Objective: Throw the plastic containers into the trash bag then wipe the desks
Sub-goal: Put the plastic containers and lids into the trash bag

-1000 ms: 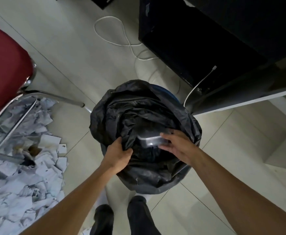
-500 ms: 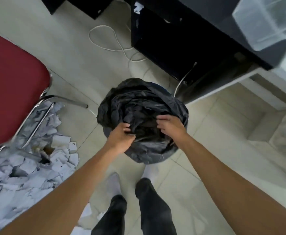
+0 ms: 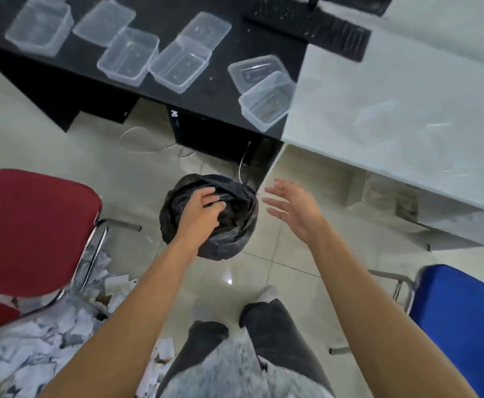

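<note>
A black trash bag (image 3: pixel 236 242) stands on the floor by the desk corner. My left hand (image 3: pixel 199 212) grips its rim from the near side. Just right of the bag, my right hand (image 3: pixel 291 209) hovers with spread fingers and holds nothing. On the black desk (image 3: pixel 223 27) lie several clear plastic containers and lids, among them one at the near corner (image 3: pixel 266 100), a long one (image 3: pixel 182 60) and a square one (image 3: pixel 128 56). Another clear container (image 3: pixel 401 126) sits faintly on the white desk (image 3: pixel 424 81).
A red chair (image 3: pixel 31 228) is at the left with a heap of torn paper (image 3: pixel 34 343) under and beside it. A blue chair (image 3: pixel 462 320) stands at the right. A white cable (image 3: pixel 149 139) trails on the floor under the black desk. My legs are below.
The view has lifted, bringing the desks and containers into sight. My right hand has let go of the bag and moved right, open. My left hand still holds the bag's rim.
</note>
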